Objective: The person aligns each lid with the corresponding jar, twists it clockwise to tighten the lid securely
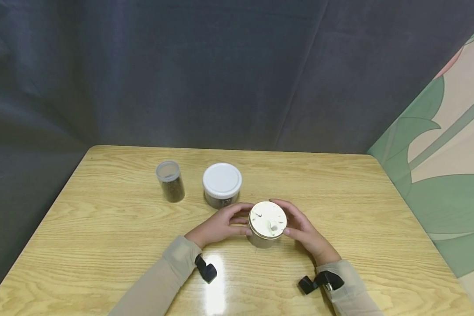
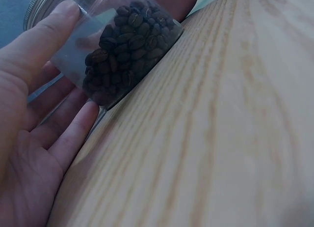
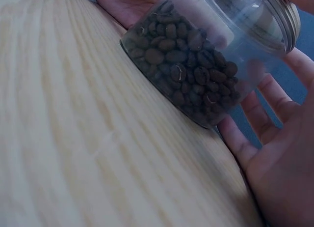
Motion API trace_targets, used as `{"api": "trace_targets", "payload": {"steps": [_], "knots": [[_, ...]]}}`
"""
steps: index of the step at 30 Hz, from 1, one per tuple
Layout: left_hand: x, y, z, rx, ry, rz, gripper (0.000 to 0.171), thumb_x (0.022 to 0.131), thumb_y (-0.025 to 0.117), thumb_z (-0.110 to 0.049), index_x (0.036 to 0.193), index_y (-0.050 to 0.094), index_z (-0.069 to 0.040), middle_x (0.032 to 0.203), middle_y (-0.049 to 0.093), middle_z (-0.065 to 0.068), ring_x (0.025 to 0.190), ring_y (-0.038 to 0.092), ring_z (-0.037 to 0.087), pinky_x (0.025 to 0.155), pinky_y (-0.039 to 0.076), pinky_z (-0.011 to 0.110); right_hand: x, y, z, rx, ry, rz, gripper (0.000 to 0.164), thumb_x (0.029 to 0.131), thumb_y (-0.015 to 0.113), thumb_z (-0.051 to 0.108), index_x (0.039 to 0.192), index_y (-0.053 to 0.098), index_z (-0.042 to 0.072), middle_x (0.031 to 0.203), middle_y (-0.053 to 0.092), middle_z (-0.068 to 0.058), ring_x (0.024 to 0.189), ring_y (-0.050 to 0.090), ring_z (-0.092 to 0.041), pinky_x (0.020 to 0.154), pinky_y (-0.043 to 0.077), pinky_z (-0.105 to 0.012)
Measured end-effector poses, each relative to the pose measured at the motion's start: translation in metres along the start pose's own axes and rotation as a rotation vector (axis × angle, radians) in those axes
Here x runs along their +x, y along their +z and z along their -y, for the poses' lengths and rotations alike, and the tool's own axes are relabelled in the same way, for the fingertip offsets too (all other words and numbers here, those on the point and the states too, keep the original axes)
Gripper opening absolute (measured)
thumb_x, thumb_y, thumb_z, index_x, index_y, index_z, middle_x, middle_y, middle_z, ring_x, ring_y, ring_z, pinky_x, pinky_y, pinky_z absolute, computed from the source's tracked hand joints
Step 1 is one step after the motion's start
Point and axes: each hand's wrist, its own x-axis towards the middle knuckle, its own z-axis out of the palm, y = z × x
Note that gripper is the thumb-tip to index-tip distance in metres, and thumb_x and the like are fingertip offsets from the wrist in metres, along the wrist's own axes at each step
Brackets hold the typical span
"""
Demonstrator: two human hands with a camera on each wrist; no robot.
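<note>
A clear jar (image 1: 263, 241) with a gold-coloured lid (image 1: 266, 217) stands upright on the wooden table, between both hands. Coffee beans (image 2: 130, 50) fill its lower part, dark brown through the clear wall. From the left side, my left hand (image 1: 226, 223) holds the jar, thumb near the lid and fingers curving round behind. My right hand (image 1: 306, 232) holds the opposite side in much the same way. In the right wrist view, the right hand's fingers (image 3: 267, 114) reach along the jar's wall, and its base is at the wood.
Behind the left hand stands a wide jar with a white lid (image 1: 222, 179). Farther left is a narrow clear container (image 1: 172, 186) with dark contents. A dark curtain (image 1: 221, 79) hangs along the table's (image 1: 102, 237) back edge, and a leaf-patterned surface (image 1: 450, 197) borders the right.
</note>
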Motion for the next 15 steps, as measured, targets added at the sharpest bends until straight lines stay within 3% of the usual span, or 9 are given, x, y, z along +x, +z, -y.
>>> {"api": "trace_targets", "payload": {"steps": [15], "knots": [[0.0006,0.0006,0.0019,0.007,0.013,-0.007,0.069,0.091,0.077,-0.006,0.151,0.043,-0.002,0.153,0.045,0.013,0.137,0.049,0.026,0.109,0.05,0.028,0.0006,-0.0018,-0.0082,-0.002,-0.095,-0.032,0.067,0.092,0.076,0.01,0.145,0.037,-0.003,0.141,0.051,-0.003,0.13,0.048,-0.016,0.11,0.043,-0.025]]}}
